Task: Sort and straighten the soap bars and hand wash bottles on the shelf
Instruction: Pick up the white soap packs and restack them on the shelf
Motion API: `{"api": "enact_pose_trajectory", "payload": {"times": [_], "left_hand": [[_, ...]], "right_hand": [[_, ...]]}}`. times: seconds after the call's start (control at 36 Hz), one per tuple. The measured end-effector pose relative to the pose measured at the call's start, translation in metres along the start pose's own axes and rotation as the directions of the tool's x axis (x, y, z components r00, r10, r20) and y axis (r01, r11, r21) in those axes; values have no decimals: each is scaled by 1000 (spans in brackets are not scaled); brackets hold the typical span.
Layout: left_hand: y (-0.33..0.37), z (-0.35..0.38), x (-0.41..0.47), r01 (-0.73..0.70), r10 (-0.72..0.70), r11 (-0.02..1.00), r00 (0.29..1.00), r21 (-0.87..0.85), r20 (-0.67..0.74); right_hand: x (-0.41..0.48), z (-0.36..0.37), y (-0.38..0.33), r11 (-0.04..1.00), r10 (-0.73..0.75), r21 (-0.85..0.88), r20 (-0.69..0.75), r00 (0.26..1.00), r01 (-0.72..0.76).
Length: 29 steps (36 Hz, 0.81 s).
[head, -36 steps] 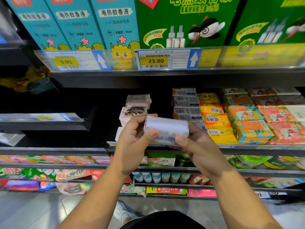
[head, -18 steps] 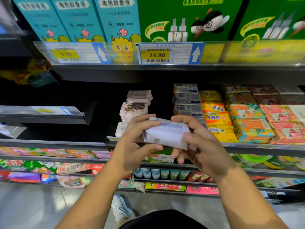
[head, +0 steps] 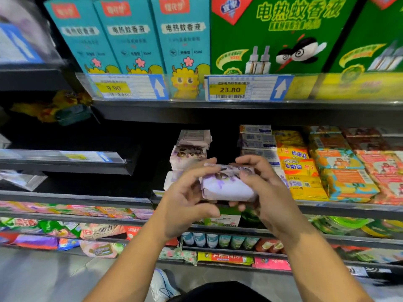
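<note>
Hands come nearest: our left hand (head: pixel 187 199) and right hand (head: pixel 269 192) both grip a lavender-wrapped soap bar (head: pixel 226 187), each curled over one end, holding it in the air just before the shelf edge (head: pixel 349 210). Behind it stands a stack of matching lavender bars (head: pixel 192 147) on that shelf; yellow soap bars (head: pixel 303 184) and orange packs (head: pixel 346 182) lie further right. Higher up, a price tag (head: pixel 230 89) reads 23.80.

Between your left hand (head: pixel 185 201) and right hand (head: pixel 270 192) the soap bar (head: pixel 229 186) is turned: its purple flowered face now shows, not the plain back.
</note>
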State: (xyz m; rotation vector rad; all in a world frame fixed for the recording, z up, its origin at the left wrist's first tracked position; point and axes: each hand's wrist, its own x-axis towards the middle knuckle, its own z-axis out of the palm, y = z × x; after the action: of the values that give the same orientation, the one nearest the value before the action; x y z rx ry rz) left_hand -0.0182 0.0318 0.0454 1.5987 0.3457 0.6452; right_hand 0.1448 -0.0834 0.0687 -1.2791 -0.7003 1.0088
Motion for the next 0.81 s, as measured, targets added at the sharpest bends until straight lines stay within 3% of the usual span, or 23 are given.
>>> {"api": "enact_pose_trajectory", "payload": {"times": [0.08, 0.14, 0.22, 0.33, 0.47, 0.64, 0.81], "left_hand": [[-7, -10, 7, -115, 110, 922, 993, 369, 35], [-10, -15, 13, -165, 181, 843, 983, 511, 19], [-10, -17, 15, -149, 186, 861, 982, 487, -28], [-7, -10, 13, -73, 110, 954, 987, 290, -115], [1, 6, 13, -82, 110, 988, 970, 133, -218], [2, 25, 21, -144, 186, 964, 966, 224, -178], [1, 21, 15, -78, 126, 966, 975, 247, -183]], "right_hand": [[3, -8, 1, 977, 37, 206, 126, 991, -63], [4, -13, 4, 957, 24, 275, 258, 966, -97], [6, -16, 7, 980, -11, 193, 269, 963, -43], [9, -11, 10, 993, -64, -91, 108, 992, 74], [6, -8, 14, 930, -32, -366, 16, 999, 36], [0, 3, 24, 997, 23, -73, 138, 990, -13], [2, -31, 25, 946, -13, -324, -40, 999, 0]]}}
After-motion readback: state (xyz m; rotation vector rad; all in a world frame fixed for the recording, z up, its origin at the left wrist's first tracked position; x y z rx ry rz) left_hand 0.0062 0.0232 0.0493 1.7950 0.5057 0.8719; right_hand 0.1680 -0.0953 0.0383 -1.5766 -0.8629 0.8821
